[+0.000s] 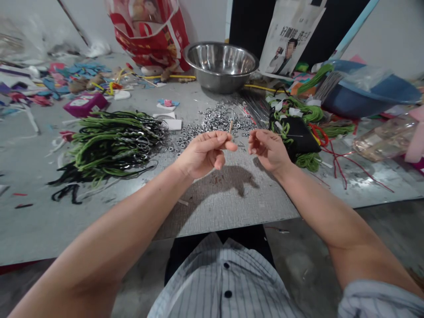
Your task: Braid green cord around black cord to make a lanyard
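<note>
Between the clamped fingers of the left hand (pixel 206 153), find a slim tan stick (pixel 231 126), poking up just above them; looks light and stiff, perhaps brittle (material too small to judge), so pinch low. At the curled fingers of the right hand (pixel 270 149), cannot tell whether gripping anything.

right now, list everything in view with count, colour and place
table: one, grey, across the view
steel bowl: one, silver, back centre
carrier bag: one, red, left of bowl
paper bag: one, white, right of bowl
basin: one, blue, back right
metal pieces: many, silver, middle
wires: many, grey, right of metal pieces
cord pile: one, green and black, left
cord bundles: several, mostly green, right
box: one, purple, behind cord pile
scraps: many, mixed colours, back left
package: one, clear, far right
shirt: one, pale striped, bottom
stick: one, tan, centre
left hand: one, bare, centre, pinching the stick
right hand: one, bare, right of centre, grip unclear
</note>
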The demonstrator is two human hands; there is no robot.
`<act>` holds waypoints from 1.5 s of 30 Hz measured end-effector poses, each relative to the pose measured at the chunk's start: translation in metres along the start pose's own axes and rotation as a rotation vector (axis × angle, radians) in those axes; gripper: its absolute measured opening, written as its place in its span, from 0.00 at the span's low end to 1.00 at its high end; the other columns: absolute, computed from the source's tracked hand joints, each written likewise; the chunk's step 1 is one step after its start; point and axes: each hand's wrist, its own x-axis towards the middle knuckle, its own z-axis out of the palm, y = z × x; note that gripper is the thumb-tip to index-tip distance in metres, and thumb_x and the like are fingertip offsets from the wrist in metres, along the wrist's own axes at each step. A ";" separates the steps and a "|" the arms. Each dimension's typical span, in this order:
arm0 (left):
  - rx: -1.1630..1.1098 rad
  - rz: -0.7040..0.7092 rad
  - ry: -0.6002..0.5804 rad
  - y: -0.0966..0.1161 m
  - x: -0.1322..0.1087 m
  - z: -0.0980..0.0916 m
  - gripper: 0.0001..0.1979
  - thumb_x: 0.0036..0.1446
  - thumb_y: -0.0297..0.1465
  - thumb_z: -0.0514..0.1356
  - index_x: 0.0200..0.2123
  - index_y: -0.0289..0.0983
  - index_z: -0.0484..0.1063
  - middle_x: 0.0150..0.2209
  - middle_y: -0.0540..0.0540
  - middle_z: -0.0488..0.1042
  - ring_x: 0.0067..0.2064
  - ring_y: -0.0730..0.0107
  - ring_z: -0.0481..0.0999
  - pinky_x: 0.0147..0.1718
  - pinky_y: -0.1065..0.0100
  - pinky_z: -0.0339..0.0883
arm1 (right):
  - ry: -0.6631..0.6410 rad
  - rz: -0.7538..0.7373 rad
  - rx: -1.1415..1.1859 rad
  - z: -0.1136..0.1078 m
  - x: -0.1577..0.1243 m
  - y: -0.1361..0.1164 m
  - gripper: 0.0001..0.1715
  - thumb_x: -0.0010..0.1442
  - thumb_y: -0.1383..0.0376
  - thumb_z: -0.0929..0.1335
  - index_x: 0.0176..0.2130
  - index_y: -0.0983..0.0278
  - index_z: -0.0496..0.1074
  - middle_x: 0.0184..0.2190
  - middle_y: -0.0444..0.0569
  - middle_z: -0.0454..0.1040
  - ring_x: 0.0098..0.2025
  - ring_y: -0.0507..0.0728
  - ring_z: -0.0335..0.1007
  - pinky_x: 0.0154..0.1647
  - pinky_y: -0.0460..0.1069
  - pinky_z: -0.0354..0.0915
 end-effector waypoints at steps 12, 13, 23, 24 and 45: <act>0.429 0.097 0.316 -0.013 0.008 -0.004 0.10 0.56 0.33 0.60 0.39 0.33 0.73 0.37 0.45 0.79 0.17 0.84 0.68 0.15 0.78 0.63 | -0.348 -0.405 -0.762 0.014 -0.017 0.002 0.10 0.57 0.60 0.67 0.32 0.57 0.79 0.28 0.45 0.77 0.31 0.53 0.72 0.34 0.50 0.66; 0.481 0.103 0.310 -0.014 0.008 -0.005 0.11 0.55 0.33 0.60 0.40 0.33 0.73 0.38 0.44 0.79 0.17 0.84 0.67 0.16 0.78 0.64 | -0.361 -0.420 -0.788 0.013 -0.018 0.002 0.10 0.58 0.60 0.66 0.33 0.57 0.79 0.28 0.46 0.77 0.32 0.53 0.72 0.34 0.50 0.66; 0.981 0.059 0.150 -0.018 0.007 -0.004 0.08 0.57 0.29 0.57 0.36 0.34 0.75 0.30 0.49 0.77 0.14 0.84 0.66 0.15 0.78 0.60 | -0.427 -0.450 -0.829 0.016 -0.018 -0.003 0.15 0.60 0.62 0.64 0.24 0.61 0.73 0.20 0.44 0.68 0.25 0.51 0.64 0.28 0.47 0.61; 1.009 0.058 0.130 -0.018 0.007 -0.004 0.08 0.57 0.29 0.56 0.35 0.34 0.75 0.27 0.51 0.76 0.14 0.84 0.65 0.15 0.78 0.59 | -0.417 -0.452 -0.819 0.016 -0.018 -0.004 0.15 0.60 0.62 0.64 0.23 0.61 0.72 0.20 0.44 0.67 0.25 0.50 0.62 0.27 0.47 0.60; 0.393 -0.154 -0.045 -0.010 0.005 -0.003 0.07 0.51 0.31 0.62 0.26 0.33 0.70 0.20 0.53 0.68 0.14 0.87 0.53 0.12 0.77 0.41 | -0.098 0.082 -0.037 0.016 -0.009 -0.002 0.19 0.44 0.53 0.75 0.25 0.61 0.66 0.17 0.35 0.64 0.16 0.45 0.56 0.18 0.44 0.57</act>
